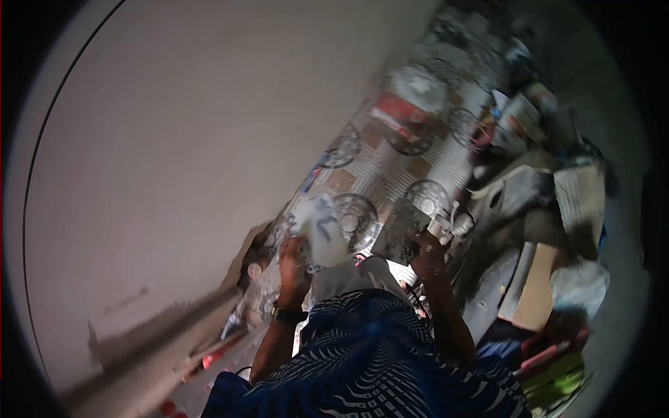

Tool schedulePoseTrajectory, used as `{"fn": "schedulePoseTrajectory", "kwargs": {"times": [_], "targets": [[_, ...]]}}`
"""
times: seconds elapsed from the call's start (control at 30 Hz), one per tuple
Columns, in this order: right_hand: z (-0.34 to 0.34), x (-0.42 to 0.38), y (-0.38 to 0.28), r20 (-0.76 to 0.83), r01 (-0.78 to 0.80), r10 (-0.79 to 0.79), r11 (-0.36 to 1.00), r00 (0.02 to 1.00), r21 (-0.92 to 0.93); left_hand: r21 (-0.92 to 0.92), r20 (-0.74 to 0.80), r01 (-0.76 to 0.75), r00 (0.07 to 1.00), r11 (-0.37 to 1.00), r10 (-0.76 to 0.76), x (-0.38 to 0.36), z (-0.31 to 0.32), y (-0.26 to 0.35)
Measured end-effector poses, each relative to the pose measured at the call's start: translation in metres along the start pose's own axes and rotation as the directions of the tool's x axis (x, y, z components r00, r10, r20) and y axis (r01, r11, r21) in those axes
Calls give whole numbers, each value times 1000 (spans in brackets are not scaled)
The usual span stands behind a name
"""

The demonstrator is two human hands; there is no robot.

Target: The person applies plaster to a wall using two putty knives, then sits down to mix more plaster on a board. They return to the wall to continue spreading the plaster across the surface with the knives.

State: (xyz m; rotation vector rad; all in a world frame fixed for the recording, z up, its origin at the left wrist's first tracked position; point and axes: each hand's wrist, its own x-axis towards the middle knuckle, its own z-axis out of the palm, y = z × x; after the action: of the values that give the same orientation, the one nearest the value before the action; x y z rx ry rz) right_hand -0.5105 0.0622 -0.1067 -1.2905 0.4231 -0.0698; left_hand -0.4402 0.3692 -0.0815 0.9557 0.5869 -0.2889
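Note:
My left hand (293, 263), with a dark band at its wrist, is closed on the edge of a whitish slab-like piece (322, 226) that carries a dark mark. Its exact kind is blurred. A dark grey flat rectangular piece (399, 231) is gripped at its right edge by my right hand (426, 252). The two pieces are held apart, in front of my body. Beyond them lies a patterned mat (380, 167) with ring-shaped designs. Small pale fittings (456, 221) are just right of my right hand, too blurred to name.
A bare wall (174, 139) rises on the left. Farther along the mat stands a red and white container or bag (411, 104). Clutter lines the right side, including a tan board (540, 285), a woven pale piece (580, 198) and a clear plastic bag (578, 289).

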Motion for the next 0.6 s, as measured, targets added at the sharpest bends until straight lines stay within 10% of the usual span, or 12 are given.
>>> {"fn": "schedulePoseTrajectory", "kwargs": {"times": [0.03, 0.23, 0.53, 0.6], "targets": [[-7, 6, 9, -48, 4, 7, 974, 999, 225, 0, 44, 22, 999, 1000, -22, 19, 14, 5], [-4, 37, -14, -373, -82, 104, 994, 922, 74, 8, 290, 23, 957, 1000, -25, 70, 62, 56], [-68, 116, -50, -541, -296, -152, 700, 827, -650, 160, 238, -12, 971, 987, -27, 127, 126, 46], [-82, 148, -49, -460, -135, -331, 673, 823, -727, 144, 228, -65, 973, 987, 31, 141, 132, 34]]}}
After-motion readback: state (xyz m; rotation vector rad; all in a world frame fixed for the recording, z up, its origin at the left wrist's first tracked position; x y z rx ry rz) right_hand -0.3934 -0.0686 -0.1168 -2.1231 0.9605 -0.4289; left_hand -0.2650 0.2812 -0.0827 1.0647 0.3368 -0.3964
